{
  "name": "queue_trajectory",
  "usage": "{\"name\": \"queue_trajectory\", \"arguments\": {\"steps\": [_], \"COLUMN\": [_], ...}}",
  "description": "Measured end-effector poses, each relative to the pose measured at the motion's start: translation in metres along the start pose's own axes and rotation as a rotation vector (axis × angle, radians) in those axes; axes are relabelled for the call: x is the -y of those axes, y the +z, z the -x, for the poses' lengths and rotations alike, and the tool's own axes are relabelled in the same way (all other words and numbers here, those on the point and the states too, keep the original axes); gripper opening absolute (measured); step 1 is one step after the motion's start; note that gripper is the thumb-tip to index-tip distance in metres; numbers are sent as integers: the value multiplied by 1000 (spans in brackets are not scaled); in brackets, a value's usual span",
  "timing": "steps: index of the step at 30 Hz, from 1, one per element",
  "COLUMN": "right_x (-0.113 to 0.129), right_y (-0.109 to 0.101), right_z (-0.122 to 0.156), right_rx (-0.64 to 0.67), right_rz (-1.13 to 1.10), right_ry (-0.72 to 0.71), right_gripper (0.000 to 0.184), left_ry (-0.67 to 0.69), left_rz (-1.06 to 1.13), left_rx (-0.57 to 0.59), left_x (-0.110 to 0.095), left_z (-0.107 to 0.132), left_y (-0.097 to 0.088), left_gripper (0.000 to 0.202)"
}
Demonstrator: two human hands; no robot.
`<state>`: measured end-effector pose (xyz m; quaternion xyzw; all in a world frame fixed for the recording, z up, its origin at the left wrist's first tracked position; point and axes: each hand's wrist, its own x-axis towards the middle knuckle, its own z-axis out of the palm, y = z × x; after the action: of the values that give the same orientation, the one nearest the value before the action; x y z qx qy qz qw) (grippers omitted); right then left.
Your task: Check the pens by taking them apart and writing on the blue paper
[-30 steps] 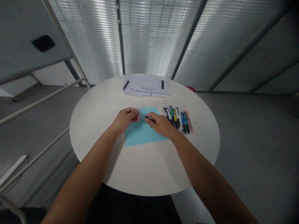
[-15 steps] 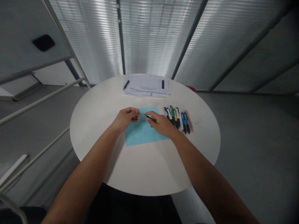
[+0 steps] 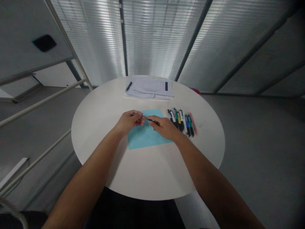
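Both my hands meet above a light blue sheet (image 3: 146,136) on the round white table (image 3: 100,121). My right hand (image 3: 165,128) pinches a thin black pen part (image 3: 152,120) that points left. My left hand (image 3: 128,121) has its fingertips closed on the left end of that same thin piece; what else it holds is too small to make out. A row of several pens (image 3: 182,120) in black, green, yellow, blue and pink lies just right of my right hand.
A stack of white papers (image 3: 149,87) with a black pen (image 3: 128,86) and a small black item lies at the table's far edge. White railings run along the left. Grey floor surrounds the table; blinds cover the window behind.
My hands have drawn slightly closer together, so my left fingertips now touch the end of the thin black piece. Nothing else has moved.
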<state>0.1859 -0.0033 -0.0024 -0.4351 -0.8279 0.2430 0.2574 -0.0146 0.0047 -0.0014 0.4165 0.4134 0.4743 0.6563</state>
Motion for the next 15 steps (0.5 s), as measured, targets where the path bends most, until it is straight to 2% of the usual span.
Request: {"name": "queue_trajectory", "arguments": {"steps": [15], "right_x": [0], "right_y": [0], "right_z": [1], "right_rx": [-1], "right_rz": [-37], "right_ry": [-15], "right_gripper": [39], "left_ry": [-4], "left_rz": [2], "left_rx": [-15], "left_x": [0], "left_z": [-1], "left_y": [-2], "left_gripper": [18]}}
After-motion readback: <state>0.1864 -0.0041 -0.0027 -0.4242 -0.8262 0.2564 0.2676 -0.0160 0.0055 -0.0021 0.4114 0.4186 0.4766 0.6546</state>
